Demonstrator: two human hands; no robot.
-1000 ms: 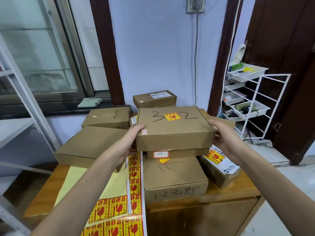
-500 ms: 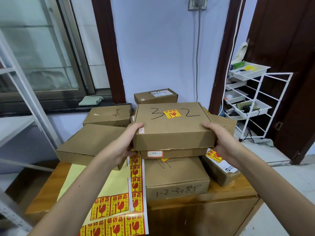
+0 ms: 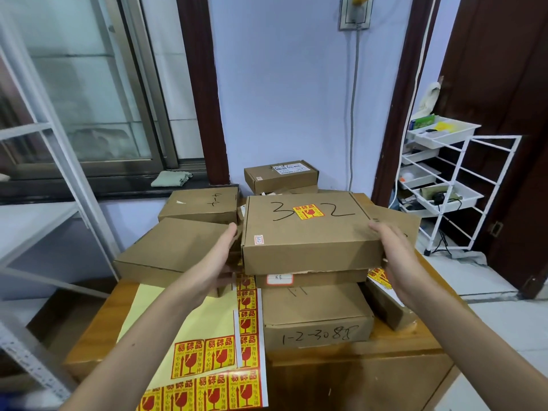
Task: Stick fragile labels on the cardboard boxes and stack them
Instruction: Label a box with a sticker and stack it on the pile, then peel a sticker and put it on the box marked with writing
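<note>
A flat cardboard box marked "3 2" (image 3: pixel 308 241) lies on top of the middle stack, with a yellow-red fragile label (image 3: pixel 307 211) on its lid. Under it are a thin box (image 3: pixel 323 278) and a box marked "1-2-3088" (image 3: pixel 317 315). My left hand (image 3: pixel 221 256) is beside the top box's left side with straight fingers. At the right edge, my right hand (image 3: pixel 391 250) lies flat against the box. A sheet of fragile labels (image 3: pixel 207 366) lies at the table's front left.
More boxes surround the stack: a large one at left (image 3: pixel 172 247), one marked "4-4" (image 3: pixel 201 203), one at the back (image 3: pixel 280 176), and a labelled one at right (image 3: pixel 388 307). All sit on a wooden table (image 3: pixel 355 366). A white wire rack (image 3: pixel 444 173) stands at right, a metal shelf frame (image 3: pixel 59 161) at left.
The "3 2" box has settled onto the stack. Both hands have loosened from gripping its sides to lying flat beside them.
</note>
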